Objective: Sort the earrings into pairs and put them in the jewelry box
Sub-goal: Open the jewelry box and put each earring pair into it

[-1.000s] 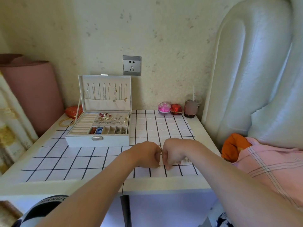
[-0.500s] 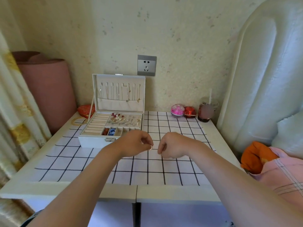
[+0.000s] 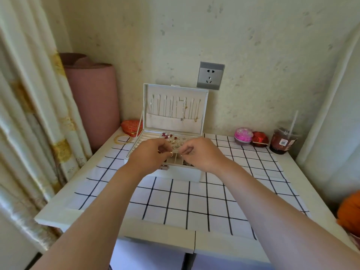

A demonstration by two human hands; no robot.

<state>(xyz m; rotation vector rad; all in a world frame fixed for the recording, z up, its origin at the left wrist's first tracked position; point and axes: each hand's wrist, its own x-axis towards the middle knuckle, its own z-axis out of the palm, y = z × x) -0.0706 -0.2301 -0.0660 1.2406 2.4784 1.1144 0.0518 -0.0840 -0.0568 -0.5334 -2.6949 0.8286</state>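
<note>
both hands hover over the front of the open box (image 3: 176, 175). the left hand (image 3: 151, 155) pinches a small gold hoop earring (image 3: 171, 154) at its fingertips; the right hand (image 3: 201, 153) is curled in a pinch just beside it, whether it grips anything i cannot tell. more earrings (image 3: 175, 141) lie in the box's back tray, beyond the hands.

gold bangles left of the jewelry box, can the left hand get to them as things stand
Probably yes: the gold bangles lie in the open beside the jewelry box, but the left hand pinches a small gold earring.
</note>
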